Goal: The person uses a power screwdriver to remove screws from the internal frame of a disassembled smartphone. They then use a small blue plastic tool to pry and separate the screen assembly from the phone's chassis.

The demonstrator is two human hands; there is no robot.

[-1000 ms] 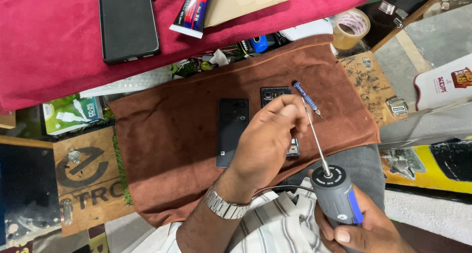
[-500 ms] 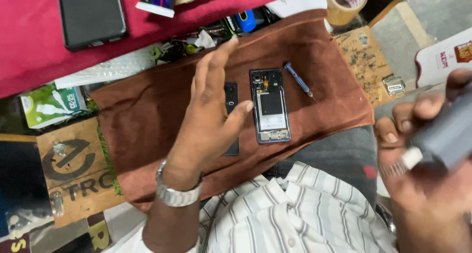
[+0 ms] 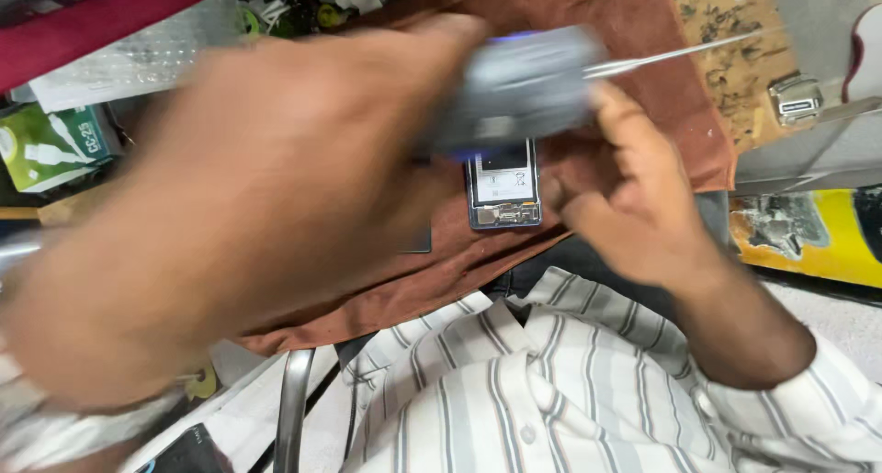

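Note:
My left hand (image 3: 248,207) is close to the camera, large and blurred, and hides much of the brown cloth (image 3: 643,32). Its fingertips wrap the grey handle of a screwdriver (image 3: 519,92), whose thin metal shaft points right and slightly up. My right hand (image 3: 634,197) sits just right of the handle, fingers curled, thumb touching the handle's end near the shaft. Under the handle, an opened phone (image 3: 503,193) with its back removed lies on the cloth, only its lower part showing. A dark flat part beside it is mostly covered by my left hand.
A green box (image 3: 55,147) lies at the left edge. A worn wooden board (image 3: 717,41) with a small metal piece (image 3: 795,96) sits at the upper right. A yellow object (image 3: 808,239) is at the right. My striped shirt (image 3: 551,390) fills the bottom.
The screwdriver has moved from my right hand at the right edge to above the phone, now at my left hand's fingers. My left hand lifted off the cloth toward the camera.

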